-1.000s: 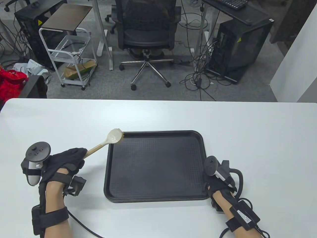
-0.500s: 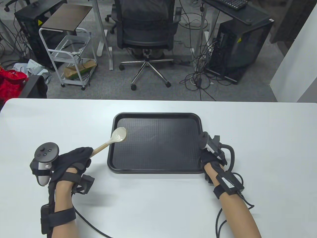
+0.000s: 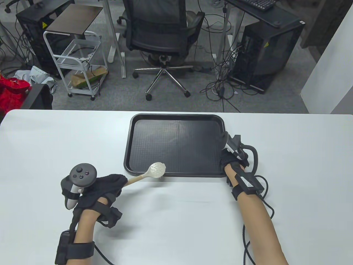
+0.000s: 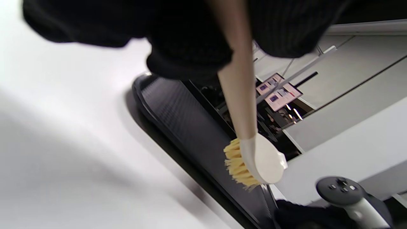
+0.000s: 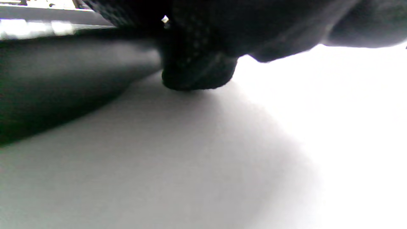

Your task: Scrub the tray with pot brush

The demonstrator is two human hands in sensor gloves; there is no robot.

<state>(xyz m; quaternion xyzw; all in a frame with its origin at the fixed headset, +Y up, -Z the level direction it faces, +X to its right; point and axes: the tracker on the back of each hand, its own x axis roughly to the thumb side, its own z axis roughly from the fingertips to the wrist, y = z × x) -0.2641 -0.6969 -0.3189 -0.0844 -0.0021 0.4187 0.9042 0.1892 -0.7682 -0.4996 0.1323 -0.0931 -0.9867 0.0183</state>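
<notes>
The tray [image 3: 176,143] lies on the surface [image 3: 289,165], its long axis running nine to three. Your right hand [image 3: 230,158] sits at its three o'clock rim, grip hidden. Your left hand [image 3: 106,186] clasps the brush [image 3: 150,174] handle; the head hovers at the tray's six o'clock rim, so scrub toward twelve.

I see a white table [image 3: 289,165] as the work surface. A black rectangular tray [image 3: 176,143] lies flat on it, close to the far edge, long sides parallel to that edge. A black cable [image 3: 245,243] trails across the table's near right area.
</notes>
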